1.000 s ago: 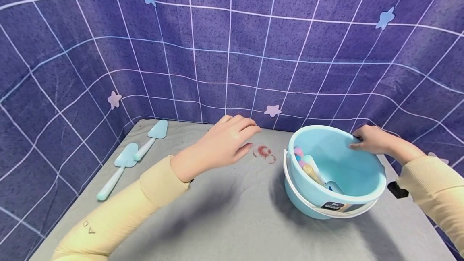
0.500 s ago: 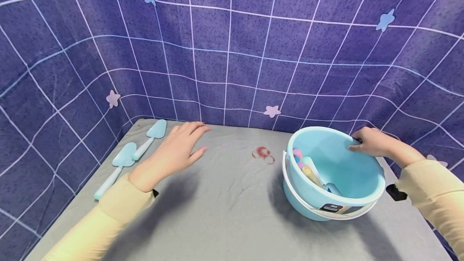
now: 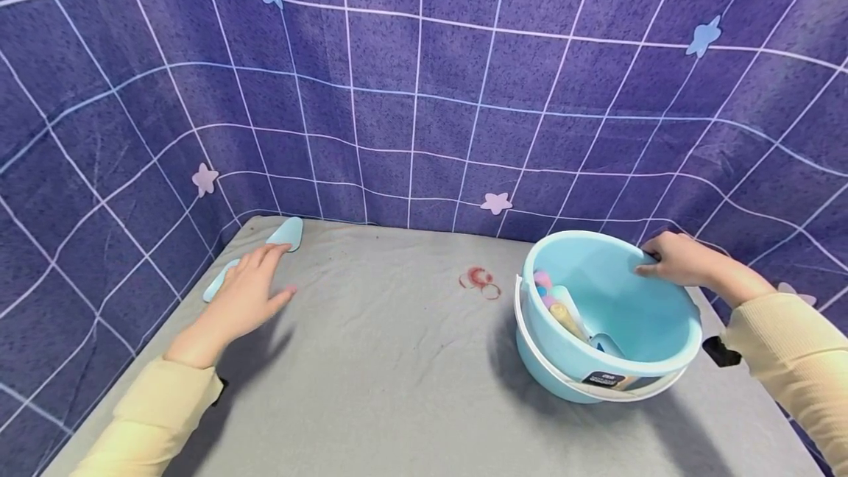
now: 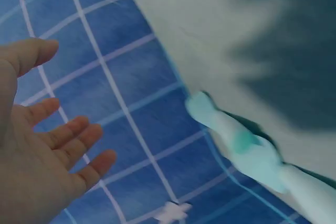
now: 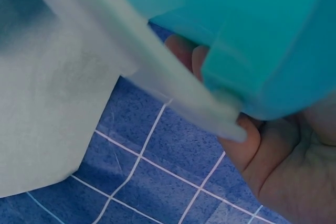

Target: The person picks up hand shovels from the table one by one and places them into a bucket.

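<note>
Two light-blue toy trowels lie at the far left of the table; in the head view my left hand (image 3: pixel 241 297) covers most of both, leaving the far trowel's blade (image 3: pixel 290 232) and part of the near trowel's blade (image 3: pixel 218 284) showing. That hand hovers over them with fingers spread, holding nothing; in the left wrist view the trowels (image 4: pixel 262 163) lie apart from it. On the right, my right hand (image 3: pixel 679 260) grips the rim of a light-blue bucket (image 3: pixel 616 285), which leans toward the left front. Its white handle (image 3: pixel 550 348) hangs down around the front.
Inside the bucket are small pink, purple and blue pieces, a yellowish piece (image 3: pixel 566 319) and a blue-and-white piece (image 3: pixel 606 344). A red stain (image 3: pixel 479 278) marks the grey cloth (image 3: pixel 397 359). Purple gridded fabric (image 3: pixel 384 116) borders the back and sides.
My left hand has moved left from mid-table to over the trowels, its fingers staying loose. My right hand and the bucket have barely moved.
</note>
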Motion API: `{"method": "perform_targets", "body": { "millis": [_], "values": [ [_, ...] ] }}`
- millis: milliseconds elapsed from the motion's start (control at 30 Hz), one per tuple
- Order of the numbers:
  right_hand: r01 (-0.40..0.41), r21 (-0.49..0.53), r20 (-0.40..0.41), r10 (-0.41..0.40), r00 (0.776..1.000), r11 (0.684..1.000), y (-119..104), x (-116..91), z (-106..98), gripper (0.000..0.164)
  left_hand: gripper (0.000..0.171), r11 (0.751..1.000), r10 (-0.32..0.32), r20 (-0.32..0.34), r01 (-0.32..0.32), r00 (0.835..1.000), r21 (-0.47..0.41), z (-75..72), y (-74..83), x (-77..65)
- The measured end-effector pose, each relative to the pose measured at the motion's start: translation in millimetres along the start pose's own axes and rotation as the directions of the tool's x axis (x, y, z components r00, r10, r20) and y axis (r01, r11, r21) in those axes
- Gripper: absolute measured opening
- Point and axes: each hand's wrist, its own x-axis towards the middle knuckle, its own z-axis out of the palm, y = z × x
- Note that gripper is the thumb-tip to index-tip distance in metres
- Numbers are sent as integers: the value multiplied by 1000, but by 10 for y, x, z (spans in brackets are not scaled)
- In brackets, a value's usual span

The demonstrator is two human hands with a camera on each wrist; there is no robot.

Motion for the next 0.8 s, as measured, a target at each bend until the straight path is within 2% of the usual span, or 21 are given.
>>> {"method": "perform_targets", "body": {
  "millis": [233, 367, 467, 600, 800],
  "values": [
    [-7, 5, 3, 7, 1000, 1000, 0, -7, 1, 30, 72, 990, -143, 19, 143, 990, 9, 83, -363, -239],
    [-8, 12, 8, 8, 1000, 1000, -3, -15, 4, 28, 73, 978, -209, 63, 208, 976, 24, 120, -559, -348],
    [-11, 14, 14, 11, 1000, 1000, -4, -22, 8, 27, 75, 964, -265, 105, 261, 958, 54, 143, -677, -415],
    [-12, 14, 11, 11, 1000, 1000, -4, -22, 2, 27, 78, 934, -356, 181, 345, 917, 88, 162, -789, -494],
    [-7, 14, 10, 7, 1000, 1000, 3, -6, -13, 28, 77, 876, -483, 308, 458, 820, 154, 129, -867, -578]
  ]
}}
